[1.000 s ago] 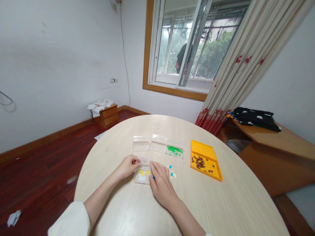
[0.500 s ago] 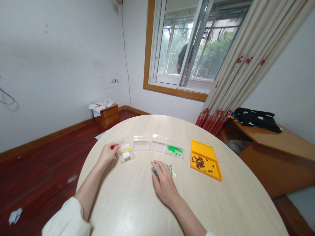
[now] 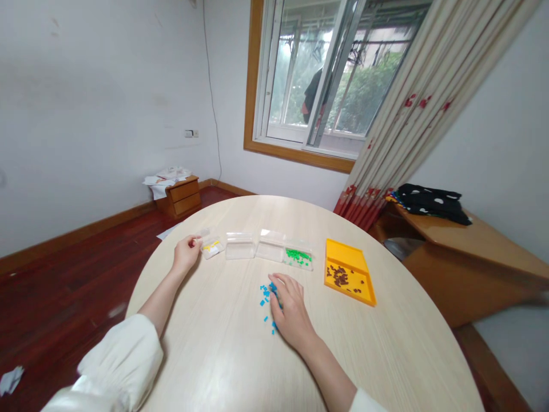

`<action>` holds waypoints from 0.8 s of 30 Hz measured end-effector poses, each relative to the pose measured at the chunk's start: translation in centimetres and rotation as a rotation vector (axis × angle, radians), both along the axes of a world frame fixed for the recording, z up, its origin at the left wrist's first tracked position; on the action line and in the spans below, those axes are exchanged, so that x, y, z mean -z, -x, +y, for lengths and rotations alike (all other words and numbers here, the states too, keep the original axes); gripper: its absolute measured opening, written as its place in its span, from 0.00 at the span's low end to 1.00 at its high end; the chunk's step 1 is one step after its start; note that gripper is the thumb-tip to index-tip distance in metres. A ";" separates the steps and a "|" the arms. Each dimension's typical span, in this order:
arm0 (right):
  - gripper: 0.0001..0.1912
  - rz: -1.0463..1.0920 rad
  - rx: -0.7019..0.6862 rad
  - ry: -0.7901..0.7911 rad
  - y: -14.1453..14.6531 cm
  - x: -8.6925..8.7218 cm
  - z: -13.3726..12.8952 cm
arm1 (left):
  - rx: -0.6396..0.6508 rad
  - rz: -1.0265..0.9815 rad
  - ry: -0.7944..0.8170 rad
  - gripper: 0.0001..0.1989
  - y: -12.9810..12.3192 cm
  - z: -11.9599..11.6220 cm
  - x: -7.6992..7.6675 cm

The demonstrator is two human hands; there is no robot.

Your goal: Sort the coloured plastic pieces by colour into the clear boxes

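Observation:
My left hand (image 3: 187, 252) is closed in a pinch at the left edge of a small clear plastic box (image 3: 218, 247), which holds a few yellow pieces (image 3: 211, 246) and something white. On the tabletop, small blue pieces (image 3: 266, 293) lie scattered. My right hand (image 3: 292, 309) rests over part of them, palm down, with its curved fingers and thumb apart; what is beneath the palm is hidden. Beyond it stand two clear boxes (image 3: 239, 250) with raised lids and a clear box of small green pieces (image 3: 298, 257).
An open yellow case (image 3: 351, 252) with brown pieces (image 3: 340, 277) lies on the right of the round table (image 3: 214, 343). A wooden desk (image 3: 433, 229) with folded black cloth (image 3: 435, 203) stands beyond the right side. A low cabinet (image 3: 184, 194) with papers is at the back left.
My left hand and the box with yellow pieces have moved farther from me. My right hand has shifted right, uncovering more blue pieces spread to its left. The view has turned slightly.

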State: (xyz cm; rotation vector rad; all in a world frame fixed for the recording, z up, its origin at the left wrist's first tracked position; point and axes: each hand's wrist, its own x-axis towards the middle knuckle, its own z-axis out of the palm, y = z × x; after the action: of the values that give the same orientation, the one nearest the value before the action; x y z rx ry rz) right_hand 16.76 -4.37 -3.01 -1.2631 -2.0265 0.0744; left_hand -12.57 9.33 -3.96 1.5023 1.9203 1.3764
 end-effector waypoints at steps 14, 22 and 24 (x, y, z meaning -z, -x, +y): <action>0.15 0.093 0.156 0.105 -4.6 0.3 -0.3 | -0.099 0.060 -0.109 0.16 -0.5 -1.0 -0.9; 0.14 0.100 0.166 0.204 -5.5 1.1 -0.2 | -0.142 0.080 -0.194 0.12 -1.7 -2.3 -2.1; 0.14 0.089 0.160 0.229 -5.3 1.2 -0.2 | -0.152 0.081 -0.219 0.12 -1.7 -2.2 -2.0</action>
State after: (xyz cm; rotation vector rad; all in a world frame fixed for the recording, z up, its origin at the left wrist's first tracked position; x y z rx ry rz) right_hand 22.09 -4.57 -4.26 -1.5319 -1.8743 0.2888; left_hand -10.88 7.10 -1.96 1.5571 2.0246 1.6629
